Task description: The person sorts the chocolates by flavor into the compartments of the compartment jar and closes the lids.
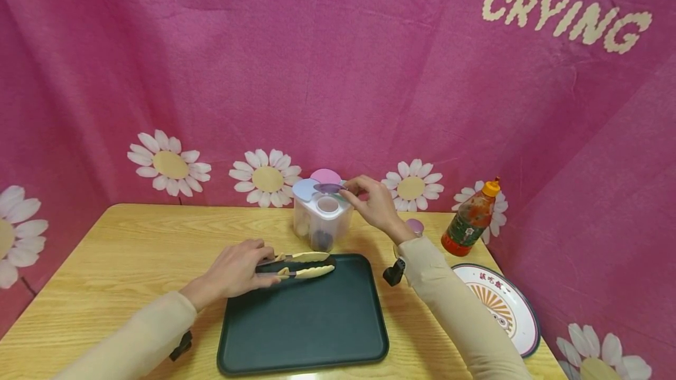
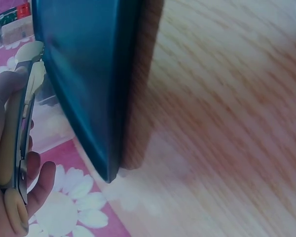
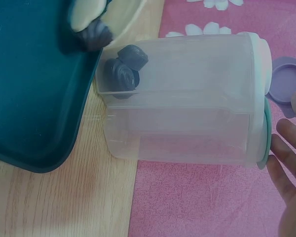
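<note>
My left hand [image 1: 240,268] grips a pair of tongs [image 1: 311,272] with cream tips, held over the far part of the dark tray [image 1: 306,321]. In the right wrist view, a dark swirled piece [image 3: 95,34] shows at one tong tip. Beyond the tray stands a clear plastic container [image 1: 322,230] with lids of several colours. My right hand [image 1: 375,201] pinches the raised purple lid [image 3: 288,83], and the round opening [image 1: 328,204] below it is uncovered. Several dark swirled pieces [image 3: 122,74] lie at the bottom of that compartment. Other right fingers reach by the green lid [image 3: 265,131].
A sauce bottle [image 1: 467,221] with a yellow cap stands at the right. Nearer, a white plate [image 1: 520,315] with a dark rim lies partly behind my right sleeve. A small purple-topped item [image 1: 415,226] shows behind my right wrist. A pink cloth [image 1: 338,75] hangs behind the table.
</note>
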Available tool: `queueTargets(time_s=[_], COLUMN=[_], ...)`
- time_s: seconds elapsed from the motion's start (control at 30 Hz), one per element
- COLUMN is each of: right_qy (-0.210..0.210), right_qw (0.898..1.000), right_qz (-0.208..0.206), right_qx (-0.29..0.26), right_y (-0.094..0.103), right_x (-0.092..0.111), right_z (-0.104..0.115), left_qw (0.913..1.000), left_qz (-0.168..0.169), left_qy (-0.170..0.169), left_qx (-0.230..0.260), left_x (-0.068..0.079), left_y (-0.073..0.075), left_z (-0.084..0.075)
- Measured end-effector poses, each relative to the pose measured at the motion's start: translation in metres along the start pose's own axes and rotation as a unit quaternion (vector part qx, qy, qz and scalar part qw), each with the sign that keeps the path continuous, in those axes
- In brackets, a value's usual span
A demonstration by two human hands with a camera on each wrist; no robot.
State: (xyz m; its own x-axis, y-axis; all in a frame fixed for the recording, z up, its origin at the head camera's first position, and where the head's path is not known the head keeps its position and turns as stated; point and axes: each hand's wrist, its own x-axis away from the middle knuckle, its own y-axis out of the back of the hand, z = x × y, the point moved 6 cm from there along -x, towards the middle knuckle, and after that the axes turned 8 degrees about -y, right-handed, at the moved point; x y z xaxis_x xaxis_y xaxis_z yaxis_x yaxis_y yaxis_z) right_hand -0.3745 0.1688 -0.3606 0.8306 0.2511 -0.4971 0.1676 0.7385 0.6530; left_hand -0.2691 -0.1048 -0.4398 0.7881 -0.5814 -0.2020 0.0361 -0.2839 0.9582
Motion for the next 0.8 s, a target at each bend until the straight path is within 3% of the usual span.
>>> queueTargets(time_s=[0.17, 0.53, 0.8], right_qy=[0.003, 0.007, 0.006], right_qw=[1.000, 1.000, 1.000], right_qz=[-0.003, -0.005, -0.003], right_qx=[-0.003, 0.003, 0.000], right_y=[0.000, 0.000, 0.000], right_x=[0.000, 0.000, 0.000], right_z=[-0.001, 0.001, 0.002], left_qw=[0.9998, 0.9933, 0.9871], left_qz=[-0.020, -0.114, -0.158], left_qy=[0.000, -0.023, -0.021], left_qx=[0.004, -0.004, -0.014], left_x=[0.003, 0.011, 0.005], left_y=[0.015, 0.071, 0.099], left_z=[-0.004, -0.008, 0.000])
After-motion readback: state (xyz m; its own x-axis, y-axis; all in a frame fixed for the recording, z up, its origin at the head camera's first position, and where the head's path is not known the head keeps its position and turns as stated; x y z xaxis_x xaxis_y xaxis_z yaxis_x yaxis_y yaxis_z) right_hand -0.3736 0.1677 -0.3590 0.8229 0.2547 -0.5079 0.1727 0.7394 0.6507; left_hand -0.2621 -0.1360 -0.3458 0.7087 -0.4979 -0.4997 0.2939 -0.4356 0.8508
